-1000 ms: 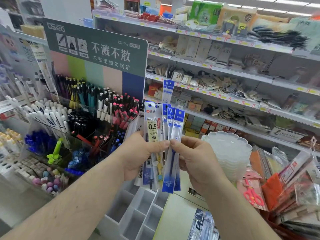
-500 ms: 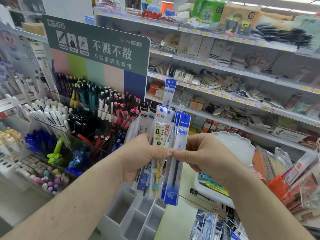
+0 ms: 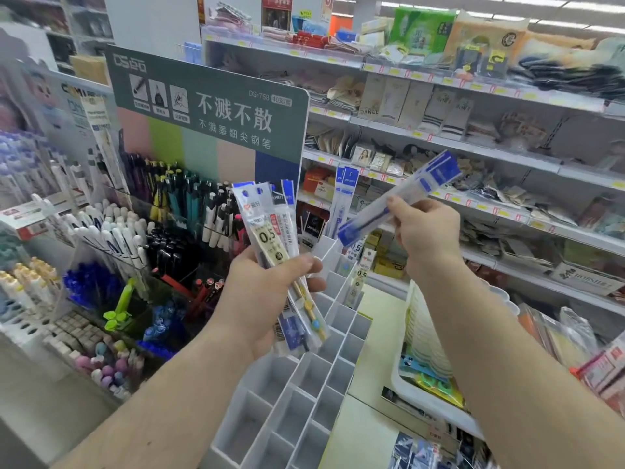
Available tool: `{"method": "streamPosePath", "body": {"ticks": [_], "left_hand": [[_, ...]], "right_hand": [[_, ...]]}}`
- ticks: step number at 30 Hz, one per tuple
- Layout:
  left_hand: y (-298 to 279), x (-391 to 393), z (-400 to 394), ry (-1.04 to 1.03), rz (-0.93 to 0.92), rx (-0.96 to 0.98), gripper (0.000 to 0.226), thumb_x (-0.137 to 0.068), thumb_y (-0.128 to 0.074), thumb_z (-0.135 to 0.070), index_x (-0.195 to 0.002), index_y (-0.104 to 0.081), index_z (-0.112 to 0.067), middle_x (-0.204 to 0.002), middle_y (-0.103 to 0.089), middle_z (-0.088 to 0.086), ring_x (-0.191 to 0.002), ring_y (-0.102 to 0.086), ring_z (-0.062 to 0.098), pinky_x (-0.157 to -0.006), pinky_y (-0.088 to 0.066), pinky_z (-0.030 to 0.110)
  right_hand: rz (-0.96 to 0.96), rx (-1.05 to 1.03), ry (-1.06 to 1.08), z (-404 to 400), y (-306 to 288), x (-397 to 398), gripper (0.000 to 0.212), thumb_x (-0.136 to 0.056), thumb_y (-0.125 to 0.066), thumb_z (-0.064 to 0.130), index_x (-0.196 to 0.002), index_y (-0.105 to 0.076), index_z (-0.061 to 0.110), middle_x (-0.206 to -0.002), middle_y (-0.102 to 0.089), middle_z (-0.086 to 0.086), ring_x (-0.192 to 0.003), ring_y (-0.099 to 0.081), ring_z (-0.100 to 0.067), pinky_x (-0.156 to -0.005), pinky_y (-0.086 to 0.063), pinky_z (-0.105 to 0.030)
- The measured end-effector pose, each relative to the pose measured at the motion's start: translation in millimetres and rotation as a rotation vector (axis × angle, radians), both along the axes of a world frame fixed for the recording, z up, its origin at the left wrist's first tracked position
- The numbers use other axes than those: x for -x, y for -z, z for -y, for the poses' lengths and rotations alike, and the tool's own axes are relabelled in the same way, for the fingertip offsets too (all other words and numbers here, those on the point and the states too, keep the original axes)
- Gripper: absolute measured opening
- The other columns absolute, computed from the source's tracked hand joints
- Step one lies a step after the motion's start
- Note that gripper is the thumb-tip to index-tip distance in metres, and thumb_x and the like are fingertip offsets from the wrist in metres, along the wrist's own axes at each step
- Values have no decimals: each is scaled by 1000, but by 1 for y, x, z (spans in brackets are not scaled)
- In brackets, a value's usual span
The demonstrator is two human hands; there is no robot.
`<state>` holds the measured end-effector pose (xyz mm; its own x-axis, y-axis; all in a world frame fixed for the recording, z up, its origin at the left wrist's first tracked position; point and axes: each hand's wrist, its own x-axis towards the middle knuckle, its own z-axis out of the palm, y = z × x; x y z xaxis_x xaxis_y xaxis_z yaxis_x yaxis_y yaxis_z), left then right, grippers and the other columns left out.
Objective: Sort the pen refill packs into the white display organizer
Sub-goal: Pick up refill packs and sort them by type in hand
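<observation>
glossy clear plastic refill packs [image 3: 270,245], matt white plastic organizer [image 3: 304,384], glossy printed card sign [image 3: 209,106]

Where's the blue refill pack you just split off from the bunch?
Head view, right of centre: the right hand pinches the blue refill pack, tilted, above the white organizer.

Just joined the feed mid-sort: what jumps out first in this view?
Centre frame, the left hand grips a fan of refill packs with a bold "0.5" label, while the right hand holds blue-ended packs tilted up to the right. Below them lies the white display organizer, its near compartments bare. Behind, upper left, stands a green sign above racks of pens.
</observation>
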<state>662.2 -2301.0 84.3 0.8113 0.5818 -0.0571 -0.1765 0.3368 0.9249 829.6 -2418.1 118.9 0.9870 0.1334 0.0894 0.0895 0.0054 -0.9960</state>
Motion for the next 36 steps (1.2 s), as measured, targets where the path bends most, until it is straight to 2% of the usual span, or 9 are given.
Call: {"method": "streamPosePath", "body": {"ticks": [3,10,17,20,24,27,29,33,36], "left_hand": [[4,-1,2,20,-18,-8,13,-89,-65,0,-100,-61,-7,-70,-72,4,-58,-69,19,-53,-57,31],[3,0,4,59,-34,-37,14,-87,-67,0,-97,-61,-8,-68,-71,3,-57,-67,18,-51,-53,29],[6,1,5,93,-58,-82,13,-88,-68,-1,-95,-62,-11,-73,-71,6,-61,-67,20,-56,-55,30],[8,1,5,140,-67,-110,17,-89,-67,0,-101,-60,-10,-75,-73,5,-62,-68,20,-56,-56,30],[8,3,7,253,-92,-119,18,-89,-68,-3,-103,-58,-9,-74,-73,5,-65,-70,22,-61,-59,33],[9,3,7,293,-104,-110,19,-87,-71,-2,-100,-59,-8,-74,-71,7,-66,-69,22,-59,-57,32],[10,3,7,303,-110,-111,19,-86,-72,-2,-99,-60,-9,-73,-70,5,-66,-69,21,-58,-56,31],[10,3,7,305,-108,-148,19,-84,-73,-1,-95,-61,-10,-70,-69,4,-64,-68,22,-58,-56,33],[13,2,6,308,-125,-188,23,-82,-76,-2,-100,-63,-7,-71,-70,3,-63,-68,21,-60,-55,33]], "right_hand": [[95,78,75,-25,4,-27,14,-86,-77,25,-76,-69,19,-71,-67,0,-64,-58,-15,-63,-51,-31],[209,399,72,-60,20,-58,20,-86,-75,34,-71,-67,24,-75,-68,7,-79,-64,-16,-74,-52,-34],[247,759,-82,-75,39,-62,13,-85,-75,36,-83,-71,24,-82,-71,5,-74,-65,-14,-70,-54,-34],[231,818,-91,-79,44,-65,18,-83,-77,40,-87,-75,23,-85,-73,4,-77,-67,-14,-77,-59,-39],[221,870,-52,-71,33,-61,29,-82,-75,43,-91,-72,15,-77,-68,3,-67,-60,-10,-65,-53,-32],[216,810,11,-53,25,-42,34,-82,-73,43,-93,-63,13,-77,-61,2,-68,-55,-12,-69,-53,-37],[214,630,14,-41,18,-20,31,-84,-73,42,-89,-60,14,-77,-60,2,-72,-59,-14,-70,-54,-38],[200,208,-205,-11,6,47,33,-91,-70,28,-75,-58,1,-56,-47,1,-45,-40,-6,-46,-37,-17],[181,198,-345,8,12,86,42,-84,-74,35,-77,-57,-2,-58,-46,0,-48,-38,-9,-47,-35,-20]]}}
